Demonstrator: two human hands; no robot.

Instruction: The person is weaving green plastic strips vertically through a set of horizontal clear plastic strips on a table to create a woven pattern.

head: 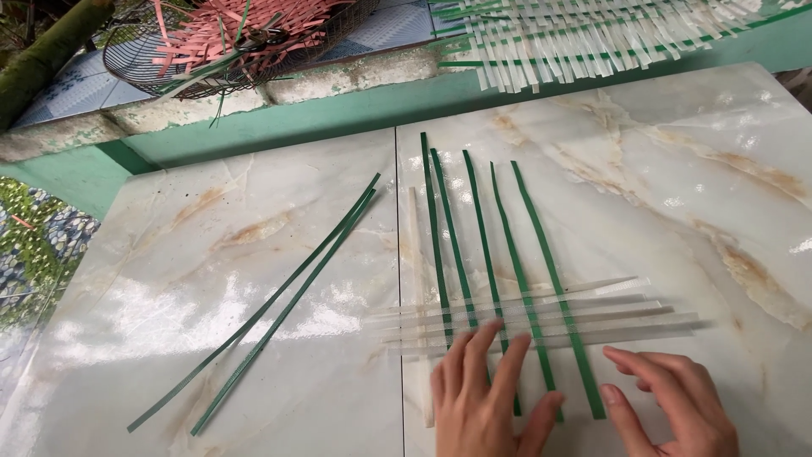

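Left hand (482, 398) flat at bottom centre of frame, fingers (482, 343) spread apart and pressed palm-down on the woven patch, gripping nothing. Fingertips over the crossing of the green strips (491, 254) and the clear strips (541, 317); at least two green strips run under the fingers and come out toward the lower edge by the thumb. Right hand (677, 402) at lower right, fingers (643, 360) loosely apart, slightly curled, tips touching or just above the marble, just right of the rightmost green strip's lower end; contact unclear. Nothing clamped in either hand.

Five green strips fanned roughly vertical in centre frame, upper ends near the table seam, lower ends at the hands. Several clear strips across them horizontally, just above the fingertips, reaching left past the seam and right past the right hand.

Two loose green strips (271, 317) lying diagonal on left half of marble tabletop (211, 254), well apart from both hands. Wire basket (135, 59) with pink strips (245, 34) at upper left. Partly woven white-and-green mat (584, 38) at upper right, beyond green ledge (338, 110).
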